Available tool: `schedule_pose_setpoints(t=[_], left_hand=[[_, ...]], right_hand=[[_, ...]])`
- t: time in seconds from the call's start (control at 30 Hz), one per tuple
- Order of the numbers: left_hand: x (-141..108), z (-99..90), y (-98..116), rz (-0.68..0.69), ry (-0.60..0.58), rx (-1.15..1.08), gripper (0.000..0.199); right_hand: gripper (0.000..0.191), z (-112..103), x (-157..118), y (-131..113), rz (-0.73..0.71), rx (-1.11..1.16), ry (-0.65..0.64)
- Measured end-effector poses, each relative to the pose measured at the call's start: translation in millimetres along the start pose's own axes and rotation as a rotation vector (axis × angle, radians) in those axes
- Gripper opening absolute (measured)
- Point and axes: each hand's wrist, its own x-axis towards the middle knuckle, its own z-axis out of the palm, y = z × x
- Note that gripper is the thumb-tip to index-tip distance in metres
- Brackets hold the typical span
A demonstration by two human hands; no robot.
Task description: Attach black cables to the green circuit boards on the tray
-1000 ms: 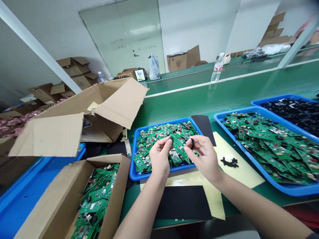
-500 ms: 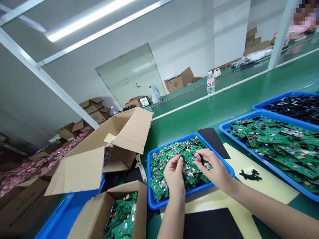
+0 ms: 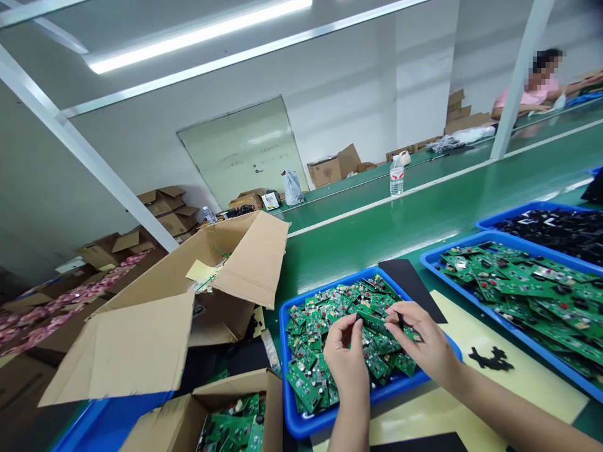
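Note:
My left hand (image 3: 346, 345) pinches the left end of a green circuit board (image 3: 373, 321) above a blue tray (image 3: 306, 428) heaped with similar boards. At the board's other end, my right hand (image 3: 417, 333) has its fingers closed on it, with a small black piece (image 3: 401, 319) also between the fingers. What that black piece is cannot be made out. Small black cut-out pieces (image 3: 490, 358) lie in a cluster on a yellowish sheet (image 3: 532, 383) to the right of my right hand.
A second blue tray (image 3: 426, 258) of circuit boards stands at right, with a tray of black parts (image 3: 546, 229) behind. Cardboard boxes (image 3: 127, 351) crowd the left, one holding boards (image 3: 235, 427). A water bottle (image 3: 396, 176) stands farther back. A person in pink (image 3: 532, 94) sits at far right.
The camera view has tilted upward, so the trays and hands sit lower in the picture. Both hands keep hold of the board in much the same pose.

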Motion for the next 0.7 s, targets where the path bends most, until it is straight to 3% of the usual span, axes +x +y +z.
schedule_pose_setpoints(t=[0.4, 0.7], left_hand=[[-2.3, 1.5, -6.8, 0.021, -0.098, 0.077, 0.013], [-5.3, 3.9, -2.4, 0.115, -0.074, 0.126, 0.010]], right_hand=[[0.028, -4.0, -6.3, 0.6, -0.018, -0.010, -0.006], [0.026, -9.1, -4.0, 2.0, 0.006, 0.034, -0.051]])
